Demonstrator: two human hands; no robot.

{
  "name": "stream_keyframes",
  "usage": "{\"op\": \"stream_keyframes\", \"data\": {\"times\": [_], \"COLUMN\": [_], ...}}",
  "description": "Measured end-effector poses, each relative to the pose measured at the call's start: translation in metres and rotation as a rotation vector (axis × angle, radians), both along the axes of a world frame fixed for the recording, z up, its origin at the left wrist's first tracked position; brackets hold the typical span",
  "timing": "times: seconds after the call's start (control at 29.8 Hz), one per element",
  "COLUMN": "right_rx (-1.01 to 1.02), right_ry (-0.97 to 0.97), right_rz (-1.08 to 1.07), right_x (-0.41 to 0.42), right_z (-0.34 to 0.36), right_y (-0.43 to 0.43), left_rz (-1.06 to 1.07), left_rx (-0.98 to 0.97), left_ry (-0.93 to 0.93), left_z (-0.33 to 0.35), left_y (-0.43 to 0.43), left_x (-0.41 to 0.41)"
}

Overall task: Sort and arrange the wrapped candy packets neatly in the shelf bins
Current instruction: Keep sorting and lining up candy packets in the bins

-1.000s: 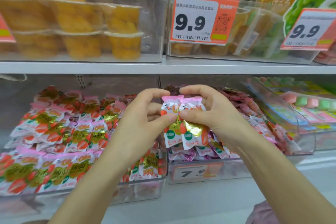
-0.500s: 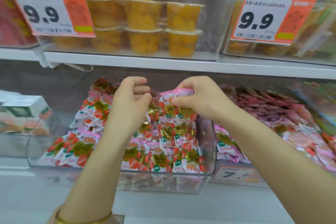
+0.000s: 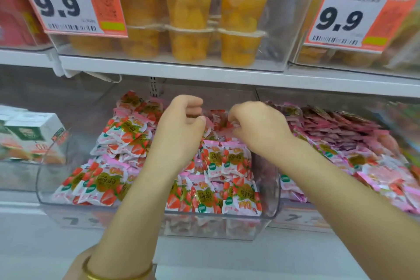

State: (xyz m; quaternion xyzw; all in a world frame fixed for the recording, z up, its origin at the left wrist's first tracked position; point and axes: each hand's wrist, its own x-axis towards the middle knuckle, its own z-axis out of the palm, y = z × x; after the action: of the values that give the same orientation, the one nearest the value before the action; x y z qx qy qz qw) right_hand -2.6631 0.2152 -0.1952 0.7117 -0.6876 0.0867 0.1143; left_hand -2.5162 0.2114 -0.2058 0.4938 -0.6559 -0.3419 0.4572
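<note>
Shelf bin (image 3: 271,191): candy packets (image 3: 213,198) beneath left hand (image 3: 179,134), right hand (image 3: 259,129).

I see strawberry-print candy packets (image 3: 211,191), white-pink wrappers with gold patch, filling clear middle bin (image 3: 216,226). Front rows upright, faces out, fairly even; back heap loose, tilted. Right-hand bin (image 3: 295,219), touching: darker pink packets (image 3: 341,134) piled, overlapping, jumbled.

Centre frame: middle bin (image 3: 227,227) on lower shelf, candy packets (image 3: 109,179) piled inside. Left hand (image 3: 179,129) and right hand (image 3: 256,127) side by side over bin's rear. Right bin (image 3: 295,218) just beside, more packets (image 3: 341,134) inside. Cartons (image 3: 34,134) at left edge. Upper shelf (image 3: 204,71) above, fruit cups (image 3: 193,41) between left price tag (image 3: 68,0) and right price tag (image 3: 350,16).
</note>
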Motion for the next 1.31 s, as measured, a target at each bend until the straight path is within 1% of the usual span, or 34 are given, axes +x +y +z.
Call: {"op": "stream_keyframes", "data": {"times": [0.07, 0.1, 0.2, 0.23, 0.27, 0.34, 0.4, 0.47, 0.6, 0.67, 0.7, 0.77, 0.84, 0.91, 0.94, 1.01, 1.07, 1.17, 1.31], "right_rx": [-0.044, -0.067, -0.130, -0.150, -0.162, -0.170, -0.162, -0.155, -0.250, -0.222, -0.169, -0.016, 0.154, 0.265, 0.283, 0.233, 0.166, 0.173, 0.180], "right_ry": [-0.080, -0.160, -0.569, -0.674, -0.745, -0.789, -0.764, -0.735, -0.740, -0.689, -0.634, -0.562, -0.521, -0.453, -0.438, -0.422, -0.346, -0.232, -0.261], "right_rz": [0.051, 0.074, 0.103, 0.091, 0.060, -0.024, -0.108, -0.191, -0.370, -0.434, -0.451, -0.412, -0.310, -0.276, -0.298, -0.358, -0.392, -0.405, -0.427], "right_x": [-0.015, -0.024, -0.052, -0.063, -0.075, -0.101, -0.127, -0.155, -0.214, -0.238, -0.247, -0.257, -0.260, -0.261, -0.261, -0.259, -0.254, -0.249, -0.249], "right_z": [0.008, 0.013, 0.017, 0.012, 0.005, -0.013, -0.028, -0.036, -0.041, -0.044, -0.045, -0.044, -0.043, -0.044, -0.045, -0.047, -0.047, -0.047, -0.049], "right_y": [0.017, 0.029, 0.069, 0.081, 0.091, 0.106, 0.117, 0.126, 0.129, 0.127, 0.126, 0.124, 0.121, 0.118, 0.117, 0.115, 0.111, 0.100, 0.093], "left_rz": [-0.030, -0.054, -0.150, -0.190, -0.234, -0.328, -0.414, -0.462, -0.510, -0.523, -0.530, -0.541, -0.547, -0.556, -0.560, -0.563, -0.564, -0.562, -0.576], "left_rx": [-0.021, -0.038, -0.121, -0.156, -0.202, -0.309, -0.375, -0.373, -0.372, -0.385, -0.380, -0.371, -0.363, -0.342, -0.332, -0.322, -0.320, -0.308, -0.291], "left_ry": [0.003, 0.010, 0.033, 0.027, 0.005, -0.067, -0.130, -0.177, -0.267, -0.305, -0.313, -0.320, -0.328, -0.340, -0.346, -0.360, -0.372, -0.366, -0.349], "left_z": [-0.001, -0.002, -0.005, -0.007, -0.008, -0.012, -0.015, -0.018, -0.024, -0.027, -0.028, -0.030, -0.031, -0.031, -0.031, -0.031, -0.031, -0.031, -0.031], "left_y": [0.002, 0.005, 0.018, 0.025, 0.033, 0.046, 0.054, 0.058, 0.060, 0.060, 0.060, 0.059, 0.059, 0.059, 0.058, 0.058, 0.058, 0.059, 0.061], "left_x": [-0.008, -0.015, -0.044, -0.055, -0.067, -0.088, -0.108, -0.128, -0.166, -0.180, -0.185, -0.193, -0.197, -0.200, -0.202, -0.204, -0.207, -0.210, -0.209]}}
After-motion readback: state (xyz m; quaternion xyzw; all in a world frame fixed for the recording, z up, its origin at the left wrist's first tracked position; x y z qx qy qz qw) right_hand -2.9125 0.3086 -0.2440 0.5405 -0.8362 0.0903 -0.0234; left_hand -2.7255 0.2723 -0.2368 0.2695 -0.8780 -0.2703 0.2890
